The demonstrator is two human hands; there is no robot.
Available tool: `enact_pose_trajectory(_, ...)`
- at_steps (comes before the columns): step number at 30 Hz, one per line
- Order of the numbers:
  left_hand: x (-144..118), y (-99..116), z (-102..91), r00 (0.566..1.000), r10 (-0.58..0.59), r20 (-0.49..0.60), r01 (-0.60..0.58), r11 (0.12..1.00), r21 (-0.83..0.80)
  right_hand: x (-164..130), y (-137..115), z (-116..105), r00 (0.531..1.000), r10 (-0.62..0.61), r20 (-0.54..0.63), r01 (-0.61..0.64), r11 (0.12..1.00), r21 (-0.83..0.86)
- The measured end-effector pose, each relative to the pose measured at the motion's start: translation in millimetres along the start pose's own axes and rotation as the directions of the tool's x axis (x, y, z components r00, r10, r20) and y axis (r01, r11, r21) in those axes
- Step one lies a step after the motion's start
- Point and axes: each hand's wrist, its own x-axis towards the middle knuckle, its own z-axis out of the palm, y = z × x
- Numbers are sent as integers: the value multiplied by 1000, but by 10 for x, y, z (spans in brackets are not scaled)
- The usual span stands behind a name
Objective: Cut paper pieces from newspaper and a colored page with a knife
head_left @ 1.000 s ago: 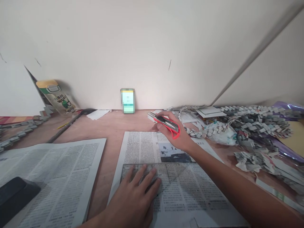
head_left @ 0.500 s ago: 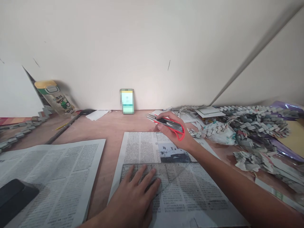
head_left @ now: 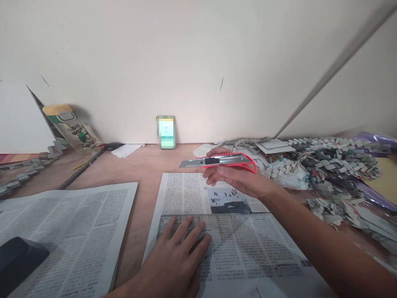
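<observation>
From my remote seat I look down through the head camera at a reddish-brown worktop (head_left: 145,163). The left hand (head_left: 178,252) lies flat with fingers spread, gripping nothing, pressing a clear triangular ruler (head_left: 232,225) onto a sheet of newspaper (head_left: 181,192). The right hand (head_left: 238,179) has its grip closed round a red-framed utility knife (head_left: 223,160), raised above the far part of that sheet, blade tip pointing left and clear of the paper. As I judge it, the ruler is in place but the stroke is not begun: I see no slit along its far edge, though the hand hides some of the ruler. A second newspaper (head_left: 80,219) at left looks whole too. At right, folded-paper chains (head_left: 338,157) seem finished work, beside crumpled paper scraps (head_left: 328,211).
</observation>
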Motion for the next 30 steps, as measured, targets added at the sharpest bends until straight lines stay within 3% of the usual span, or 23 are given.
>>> enact_pose_trajectory(4,-4,-11,21,1000,5,-25,-4,1000,9,-25,-115,-104,981,82,178,-91,995,38)
enact_pose_trajectory(7,-6,-21,33,999,1,-52,-1,1000,4,-43,-174,-167,967,120,227,-125,992,8)
enact_pose_trajectory(11,-10,-24,37,997,-6,-79,5,1000,-3,-50,-195,-172,990,95,101,-95,995,-4)
enact_pose_trajectory(14,-11,-22,32,997,-8,-73,8,1000,-1,-21,-177,-136,995,100,11,-100,991,83)
enact_pose_trajectory(19,-4,-23,21,999,0,-49,1,1000,15,25,-118,-116,984,175,-18,-168,963,211)
enact_pose_trajectory(30,-12,-38,22,999,1,-48,-1,1000,8,7,-127,-79,946,318,-64,-310,945,106)
